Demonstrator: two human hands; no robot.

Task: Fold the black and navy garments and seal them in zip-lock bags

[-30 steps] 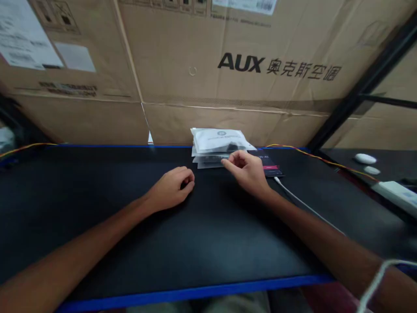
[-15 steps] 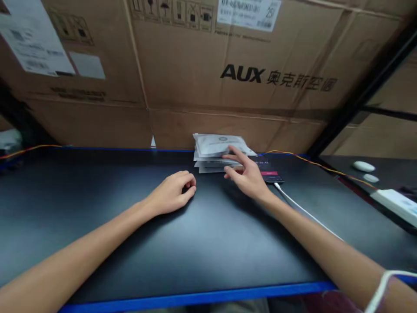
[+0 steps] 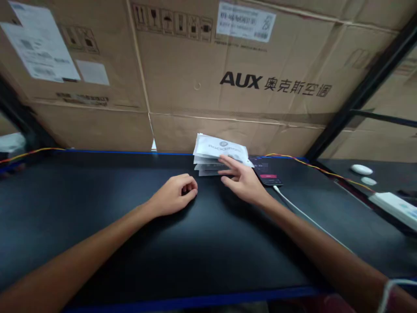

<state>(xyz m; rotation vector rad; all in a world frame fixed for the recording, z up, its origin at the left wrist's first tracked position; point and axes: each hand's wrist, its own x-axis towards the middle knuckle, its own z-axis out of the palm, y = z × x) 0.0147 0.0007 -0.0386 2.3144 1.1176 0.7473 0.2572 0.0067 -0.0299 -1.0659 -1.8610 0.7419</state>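
Note:
A small stack of flat white plastic packets (image 3: 208,145) lies against the cardboard at the back of the black table (image 3: 195,256). Its top packet bears a round logo and lettering, and the lower ones stick out beneath. My right hand (image 3: 243,180) reaches over the stack's front right corner, fingers apart, fingertips at the top packet; whether they press on it I cannot tell. To the left, my left hand (image 3: 174,193) rests on the table, fingers loosely curled with nothing seen in them. Just behind my right hand lies a phone (image 3: 272,177) with its screen lit.
A white cable (image 3: 302,213) runs from the phone toward the front right. Large cardboard boxes (image 3: 182,91) wall off the back. A black metal post (image 3: 355,95), a white power strip (image 3: 395,206) and a white oval object (image 3: 361,169) are at the right.
My right hand has shifted slightly left and down, and the top packet sits more tilted, its logo now plain. The camera view has moved a little. My left hand stays in place.

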